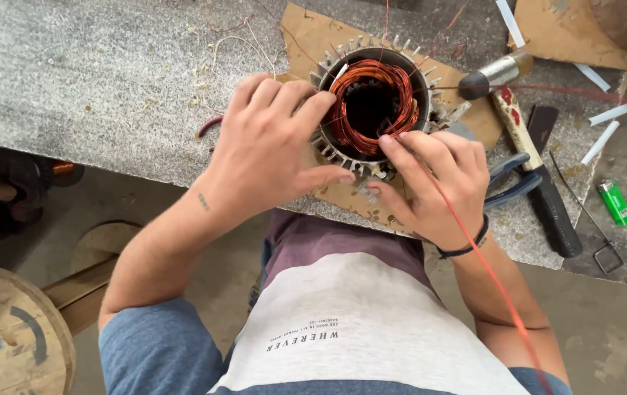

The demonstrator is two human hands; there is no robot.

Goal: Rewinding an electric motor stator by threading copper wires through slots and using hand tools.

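Both bare forearms reached forward from the body, elbows bent. The left hand (269,150) lay palm down, fingers spread and curled, thumb stretched rightward. The right hand (438,183) was bent at the wrist, fingertips (394,145) pinched together, a dark band round its wrist

A hammer (512,110), blue-handled pliers (509,183) and a green lighter (615,202) are seen lying on the grey worktop (94,80); a wooden spool (13,333) is seen on the floor.

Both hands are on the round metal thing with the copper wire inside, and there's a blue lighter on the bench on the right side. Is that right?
Almost. The lighter is green, not blue, as the head view shows. The rest holds: the left hand and right hand are both on the finned motor stator with copper windings.
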